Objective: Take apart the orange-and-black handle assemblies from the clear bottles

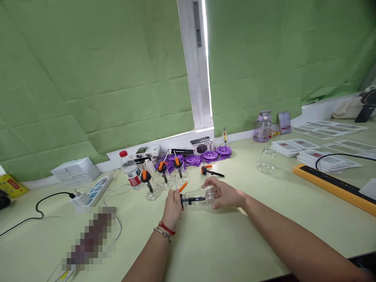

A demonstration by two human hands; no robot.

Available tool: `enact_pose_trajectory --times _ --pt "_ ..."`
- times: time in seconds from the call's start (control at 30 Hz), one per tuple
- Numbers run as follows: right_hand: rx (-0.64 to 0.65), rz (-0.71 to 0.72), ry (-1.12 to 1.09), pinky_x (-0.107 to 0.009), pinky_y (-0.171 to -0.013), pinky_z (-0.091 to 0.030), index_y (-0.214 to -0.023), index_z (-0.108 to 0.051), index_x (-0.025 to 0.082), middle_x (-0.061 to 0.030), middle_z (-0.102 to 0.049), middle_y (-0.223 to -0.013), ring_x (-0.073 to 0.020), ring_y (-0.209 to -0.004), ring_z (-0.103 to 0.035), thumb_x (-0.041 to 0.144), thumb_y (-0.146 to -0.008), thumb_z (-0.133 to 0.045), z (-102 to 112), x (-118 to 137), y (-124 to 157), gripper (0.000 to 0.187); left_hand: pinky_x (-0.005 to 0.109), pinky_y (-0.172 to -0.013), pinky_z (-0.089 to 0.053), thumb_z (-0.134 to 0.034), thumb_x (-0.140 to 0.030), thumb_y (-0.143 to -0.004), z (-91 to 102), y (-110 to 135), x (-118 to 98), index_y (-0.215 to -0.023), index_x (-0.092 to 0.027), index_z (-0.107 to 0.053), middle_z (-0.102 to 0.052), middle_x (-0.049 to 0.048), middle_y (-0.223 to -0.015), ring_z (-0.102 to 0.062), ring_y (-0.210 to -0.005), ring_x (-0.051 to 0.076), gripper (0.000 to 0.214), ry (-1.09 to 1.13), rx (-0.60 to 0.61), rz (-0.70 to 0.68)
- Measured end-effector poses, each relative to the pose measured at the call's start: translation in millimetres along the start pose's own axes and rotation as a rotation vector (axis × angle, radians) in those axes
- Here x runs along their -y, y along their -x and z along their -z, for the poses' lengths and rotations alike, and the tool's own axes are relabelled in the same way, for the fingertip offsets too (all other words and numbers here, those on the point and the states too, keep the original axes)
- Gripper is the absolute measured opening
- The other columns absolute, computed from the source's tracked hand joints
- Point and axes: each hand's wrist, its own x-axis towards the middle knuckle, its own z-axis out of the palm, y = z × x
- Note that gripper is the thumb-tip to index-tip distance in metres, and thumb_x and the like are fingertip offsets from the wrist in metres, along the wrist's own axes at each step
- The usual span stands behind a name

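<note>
From where I stand, both hands are on one piece: a clear bottle (196, 194) lying on its side in the grip, just above or on the worktop (223, 246) — I can't tell which. The left hand (172, 207) is clamped around its black-and-orange top (183, 187), and the right hand (226, 192) curls its fingers and thumb about the rounded far-right end. A dark stem shows through the glass, running in from the top.

Just beyond, to the left, three fitted bottles (152, 192) stand upright with similar tops, near a red-capped water bottle (131, 170). A loose spray top (211, 171) lies on the far side of the right hand, and farther right sits a glass jar (266, 161). Behind all this, purple parts (210, 156) are heaped along the far edge, with small boxes beside them. At the far right I see a lilac drinking bottle (262, 128) and stacks of printed cards (295, 145) — nearer, an orange-and-black bar (335, 188) slants across.
</note>
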Motion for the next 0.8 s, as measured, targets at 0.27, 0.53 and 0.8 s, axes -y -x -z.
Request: enact_pose_trajectory --times 0.27,0.53,0.8 --pt "-0.043 -0.124 -0.141 -0.029 -0.055 -0.054 -0.098 -0.048 0.018 0.0 -0.059 -0.077 -0.0146 -0.059 -0.064 0.05 -0.077 -0.062 -8 6 -3 0.041 0.02 -0.035 -0.025 -0.027 -0.044 -0.09 0.5 -4 4 -0.086 -0.019 -0.046 -0.039 -0.0075 -0.051 -0.041 -0.038 0.01 0.032 -0.002 -0.016 -0.058" --pt "-0.16 -0.226 -0.12 -0.023 -0.035 -0.044 -0.112 -0.044 0.02 -0.0009 -0.061 -0.065 -0.0156 -0.044 -0.061 0.065 -0.085 -0.038 -10 -6 -8 0.053 0.021 -0.039 -0.026 -0.029 -0.041 -0.089 -0.8 -2 3 -0.082 -0.019 -0.045 -0.039 -0.0082 -0.05 -0.04 -0.038 0.009 0.028 -0.005 -0.032 -0.088" --pt "-0.019 -0.139 -0.157 -0.025 -0.05 -0.05 -0.113 -0.048 0.02 -0.004 -0.06 -0.089 -0.0137 -0.06 -0.064 0.052 -0.077 -0.061 -8 -2 -2 0.05 0.022 -0.04 -0.028 -0.03 -0.044 -0.089 2.0 -10 12 -0.08 -0.02 -0.044 -0.04 -0.0073 -0.051 -0.047 -0.043 0.012 0.029 -0.008 -0.037 -0.099"
